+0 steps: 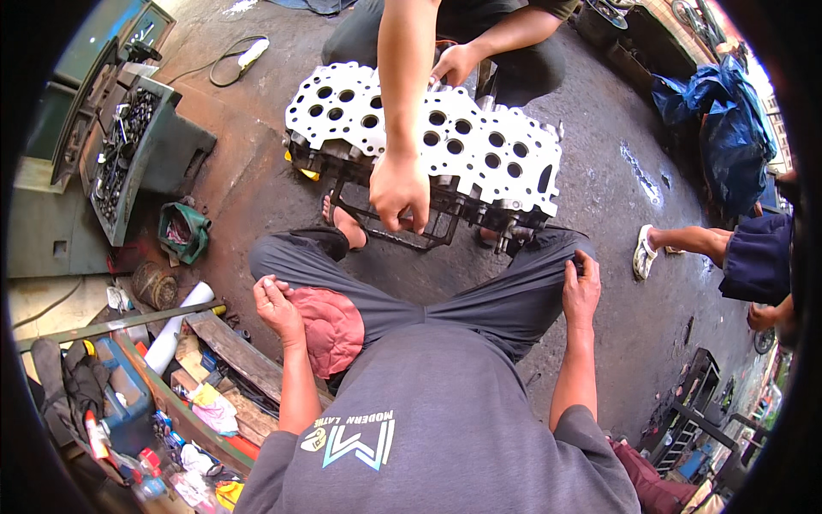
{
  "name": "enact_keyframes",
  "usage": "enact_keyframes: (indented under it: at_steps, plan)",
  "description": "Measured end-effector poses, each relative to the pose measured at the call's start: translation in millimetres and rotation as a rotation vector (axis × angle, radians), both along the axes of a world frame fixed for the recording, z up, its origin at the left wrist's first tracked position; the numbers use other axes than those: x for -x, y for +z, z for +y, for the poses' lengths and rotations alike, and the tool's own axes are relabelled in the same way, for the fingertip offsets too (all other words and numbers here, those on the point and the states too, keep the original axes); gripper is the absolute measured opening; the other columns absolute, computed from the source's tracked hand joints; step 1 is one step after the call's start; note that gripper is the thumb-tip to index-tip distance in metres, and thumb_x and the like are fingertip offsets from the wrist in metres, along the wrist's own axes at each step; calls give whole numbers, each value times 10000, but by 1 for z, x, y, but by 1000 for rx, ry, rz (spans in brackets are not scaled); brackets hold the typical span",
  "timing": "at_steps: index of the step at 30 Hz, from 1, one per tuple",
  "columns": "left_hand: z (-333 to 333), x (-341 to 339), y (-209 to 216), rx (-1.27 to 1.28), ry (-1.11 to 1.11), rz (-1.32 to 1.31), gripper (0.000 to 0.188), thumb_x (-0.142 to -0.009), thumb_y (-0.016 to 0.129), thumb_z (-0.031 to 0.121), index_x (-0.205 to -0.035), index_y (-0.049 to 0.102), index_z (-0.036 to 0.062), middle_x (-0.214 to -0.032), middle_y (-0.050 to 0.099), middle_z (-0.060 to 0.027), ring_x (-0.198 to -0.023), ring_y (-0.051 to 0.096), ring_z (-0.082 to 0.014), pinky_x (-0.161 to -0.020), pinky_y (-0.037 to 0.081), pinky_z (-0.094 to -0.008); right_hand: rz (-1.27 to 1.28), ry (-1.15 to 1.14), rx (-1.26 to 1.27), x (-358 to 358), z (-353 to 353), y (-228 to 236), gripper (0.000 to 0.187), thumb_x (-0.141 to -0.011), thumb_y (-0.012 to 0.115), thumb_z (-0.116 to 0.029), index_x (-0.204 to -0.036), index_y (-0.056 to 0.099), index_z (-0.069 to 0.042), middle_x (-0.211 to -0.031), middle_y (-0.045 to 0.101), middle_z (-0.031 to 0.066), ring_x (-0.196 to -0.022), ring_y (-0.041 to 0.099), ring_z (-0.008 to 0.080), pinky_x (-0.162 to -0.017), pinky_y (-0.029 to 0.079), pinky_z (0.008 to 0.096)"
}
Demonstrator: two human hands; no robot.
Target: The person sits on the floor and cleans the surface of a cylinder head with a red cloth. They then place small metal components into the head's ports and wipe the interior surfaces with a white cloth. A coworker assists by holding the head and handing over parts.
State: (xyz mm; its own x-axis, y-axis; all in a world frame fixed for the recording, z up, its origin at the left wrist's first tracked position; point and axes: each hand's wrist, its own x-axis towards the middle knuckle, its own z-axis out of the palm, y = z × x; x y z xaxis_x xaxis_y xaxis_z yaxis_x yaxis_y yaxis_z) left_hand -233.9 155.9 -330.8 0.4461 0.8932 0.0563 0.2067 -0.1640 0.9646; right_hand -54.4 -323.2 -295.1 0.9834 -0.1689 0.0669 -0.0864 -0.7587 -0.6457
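Note:
In front of my knees lies a cylinder head (pixel 479 141), its pale flat face with several round holes turned up. My left hand (pixel 280 310) is raised by my left knee, fingers curled together; whether anything small is between them I cannot make out. A red cloth (pixel 324 330) lies on my left thigh, beside that wrist. My right hand (pixel 582 289) rests on my right knee, fingers loosely apart, holding nothing. Across from me, a co-worker's hand (pixel 400 190) reaches over the near edge of the cylinder head, fingers bent downward. The co-worker's other hand (pixel 455 64) is at its far edge.
A dark metal frame (pixel 432 224) supports the cylinder head. At left stand a tray of metal parts (pixel 120 163) and a green container (pixel 184 233). Wood and clutter fill a box (pixel 193 420) at lower left. Another person's leg (pixel 689 242) and a blue tarp (pixel 728 137) are at right.

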Motion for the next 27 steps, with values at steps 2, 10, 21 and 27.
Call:
enact_keyframes:
  at_steps: [2,10,21,27]
  plan:
    - [0,-7,-4,4,14,-2,234,-1071,456,226,-1029,593,41,-772,569,0,-640,518,-67,-573,477,-222,-54,27,185,-1,2,-1,246,-868,670,-123,-1099,673,-38,-1110,628,154,-1032,614,325,-922,484,407]
    - [-3,-36,2,-54,-11,61,230,-1065,471,227,-1022,600,41,-771,575,-6,-627,522,-75,-569,487,-233,-14,110,326,-4,23,9,272,-830,690,-150,-1082,689,-46,-1149,610,121,-1079,534,335,-961,440,431]
    - [5,-40,-4,-95,-58,189,265,-1036,525,268,-988,638,34,-725,616,-31,-630,591,-103,-559,523,-271,721,1299,34,-1,75,155,323,-963,566,-268,-870,632,34,-766,653,198,-742,658,341,-714,534,404]
    - [3,-31,-4,-144,-18,185,254,-1034,529,258,-982,634,32,-707,621,-27,-619,596,-103,-550,518,-271,-414,-176,-391,-123,34,179,389,-996,526,-326,-763,578,-19,-690,549,60,-584,523,160,-551,437,323]
